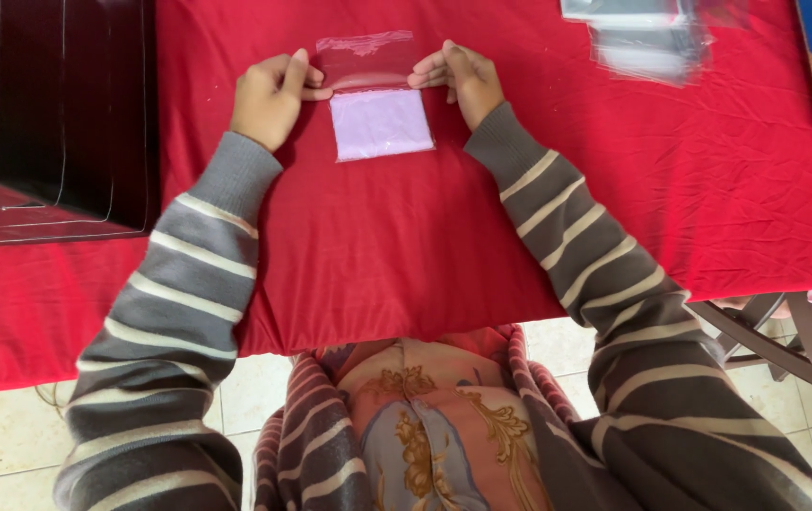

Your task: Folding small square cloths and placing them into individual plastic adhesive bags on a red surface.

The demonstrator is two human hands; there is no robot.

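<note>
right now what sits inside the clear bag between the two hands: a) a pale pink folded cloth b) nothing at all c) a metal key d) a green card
a: a pale pink folded cloth fills the lower part of the clear bag, which the left hand and right hand pinch at its sides on the red tablecloth.

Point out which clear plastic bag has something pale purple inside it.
The clear bag pinched between the left hand and right hand; the stacked bags at top right lie untouched.
</note>
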